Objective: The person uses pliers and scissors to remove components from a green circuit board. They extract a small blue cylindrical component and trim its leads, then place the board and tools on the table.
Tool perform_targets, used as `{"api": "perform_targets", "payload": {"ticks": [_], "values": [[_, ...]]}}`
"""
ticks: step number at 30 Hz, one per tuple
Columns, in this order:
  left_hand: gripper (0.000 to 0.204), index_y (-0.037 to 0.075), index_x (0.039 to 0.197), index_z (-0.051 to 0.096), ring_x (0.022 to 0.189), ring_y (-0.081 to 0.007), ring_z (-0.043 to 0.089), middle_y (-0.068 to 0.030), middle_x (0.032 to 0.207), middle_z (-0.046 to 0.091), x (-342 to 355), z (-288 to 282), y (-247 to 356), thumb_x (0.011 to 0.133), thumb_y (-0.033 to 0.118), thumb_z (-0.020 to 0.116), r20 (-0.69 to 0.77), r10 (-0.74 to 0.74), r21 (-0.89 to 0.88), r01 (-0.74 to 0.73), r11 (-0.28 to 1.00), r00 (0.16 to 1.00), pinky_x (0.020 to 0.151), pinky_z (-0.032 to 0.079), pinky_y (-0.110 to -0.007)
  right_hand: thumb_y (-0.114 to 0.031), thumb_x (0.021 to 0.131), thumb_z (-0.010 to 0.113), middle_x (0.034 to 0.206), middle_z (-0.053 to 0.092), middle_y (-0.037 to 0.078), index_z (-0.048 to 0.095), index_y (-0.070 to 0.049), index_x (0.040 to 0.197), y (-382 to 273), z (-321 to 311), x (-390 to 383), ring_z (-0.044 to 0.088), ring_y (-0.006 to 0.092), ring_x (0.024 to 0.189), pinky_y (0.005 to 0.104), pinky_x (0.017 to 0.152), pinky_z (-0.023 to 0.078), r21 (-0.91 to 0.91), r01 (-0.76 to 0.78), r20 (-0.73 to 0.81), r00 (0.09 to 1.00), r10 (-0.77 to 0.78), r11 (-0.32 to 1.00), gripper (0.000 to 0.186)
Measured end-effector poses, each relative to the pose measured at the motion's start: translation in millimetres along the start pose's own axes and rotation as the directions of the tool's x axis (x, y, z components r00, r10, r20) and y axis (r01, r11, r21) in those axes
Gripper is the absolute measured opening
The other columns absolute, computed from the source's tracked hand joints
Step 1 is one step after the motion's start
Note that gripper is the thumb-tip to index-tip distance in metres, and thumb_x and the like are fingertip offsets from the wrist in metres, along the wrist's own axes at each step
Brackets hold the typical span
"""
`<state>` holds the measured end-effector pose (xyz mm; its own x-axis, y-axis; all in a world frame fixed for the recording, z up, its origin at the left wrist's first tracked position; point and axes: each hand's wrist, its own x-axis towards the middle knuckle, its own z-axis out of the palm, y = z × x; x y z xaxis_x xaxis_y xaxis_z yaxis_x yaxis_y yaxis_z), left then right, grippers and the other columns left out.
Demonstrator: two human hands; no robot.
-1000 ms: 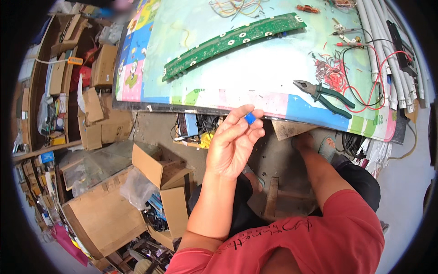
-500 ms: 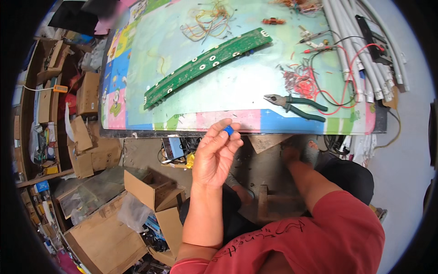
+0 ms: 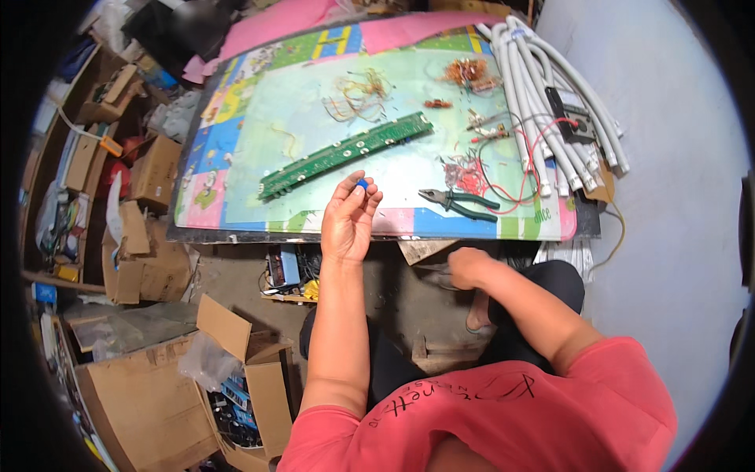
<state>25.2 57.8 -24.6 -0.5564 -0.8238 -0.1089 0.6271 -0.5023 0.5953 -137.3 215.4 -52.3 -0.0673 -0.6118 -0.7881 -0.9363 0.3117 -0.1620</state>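
Between the thumb and fingertips of my left hand [image 3: 349,220] is a small blue block-shaped part [image 3: 362,184], held just over the near table edge. A long green circuit board [image 3: 338,156] lies slantwise on the table beyond that hand. My right hand [image 3: 469,268] is lower, past the table's front edge, above the floor near my knee. Its fingers are curled, and I cannot make out what, if anything, is in them. Pliers with dark green handles [image 3: 464,205] rest on the table above my right hand, jaws toward the left.
White flexible tubes [image 3: 525,102] run along the table's right side, with a black meter [image 3: 572,116] and its leads. Red wire scraps [image 3: 465,175] and tangled wires [image 3: 358,94] lie on the mat. Open cardboard boxes [image 3: 271,401] stand at lower left, beside shelves.
The view has shifted, showing more of the table. My right hand has come up from below the table edge toward the middle. My left hand still pinches the blue part.
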Motion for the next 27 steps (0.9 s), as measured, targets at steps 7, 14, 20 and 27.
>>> {"api": "perform_targets", "payload": {"ticks": [7, 14, 20, 27], "values": [[0.042, -0.005, 0.126, 0.044, 0.092, -0.0177, 0.061, -0.016, 0.111, 0.057, -25.4, 71.3, 8.9, 0.088, 0.003, 0.06, 0.145, 0.035, -0.023, -0.031, 0.999, 0.989, 0.087, 0.051, -0.031, -0.02, 0.078, 0.062, 0.073, 0.06, 0.02, 0.052, 0.004, 0.085, 67.9, -27.1, -113.7, 0.059, 0.0302, 0.068, 0.0406, 0.064, 0.047, 0.451, 0.439, -0.69, 0.723, -0.008, 0.777, 0.027], [0.045, -0.007, 0.128, 0.038, 0.098, -0.0217, 0.06, -0.021, 0.117, 0.053, -11.6, 130.8, -4.1, 0.088, 0.0, 0.058, 0.245, -0.003, -0.031, 0.011, 0.999, 0.97, 0.095, 0.05, -0.034, -0.025, 0.079, 0.074, 0.059, 0.048, 0.009, 0.046, 0.0, 0.075, 50.8, -88.3, -104.0, 0.04, 0.0125, 0.052, 0.0304, 0.049, 0.036, 0.424, 0.83, -0.906, 0.396, 0.151, 0.363, 0.038], [0.037, -0.004, 0.122, 0.048, 0.097, -0.0215, 0.062, -0.0162, 0.111, 0.059, 20.9, 108.0, -13.2, 0.087, 0.001, 0.06, 0.114, 0.033, 0.034, -0.037, 0.999, 0.993, 0.093, 0.051, -0.034, -0.032, 0.076, 0.075, 0.056, 0.048, 0.011, 0.045, -0.001, 0.071, 20.4, -117.3, -54.2, 0.044, 0.0229, 0.05, 0.0355, 0.05, 0.037, 0.38, 0.787, -0.917, 0.39, 0.086, 0.486, 0.044], [0.032, 0.001, 0.115, 0.055, 0.098, -0.0206, 0.062, -0.01, 0.106, 0.063, 60.5, 47.7, -2.0, 0.084, 0.0, 0.064, 0.005, 0.142, 0.094, -0.142, 0.985, 0.99, 0.089, 0.052, -0.034, -0.039, 0.075, 0.072, 0.094, 0.052, 0.018, 0.047, 0.002, 0.094, 4.5, -120.7, 10.9, 0.056, 0.0373, 0.081, 0.0452, 0.065, 0.045, 0.365, 0.625, -0.86, 0.51, -0.007, 0.69, 0.051]]}}
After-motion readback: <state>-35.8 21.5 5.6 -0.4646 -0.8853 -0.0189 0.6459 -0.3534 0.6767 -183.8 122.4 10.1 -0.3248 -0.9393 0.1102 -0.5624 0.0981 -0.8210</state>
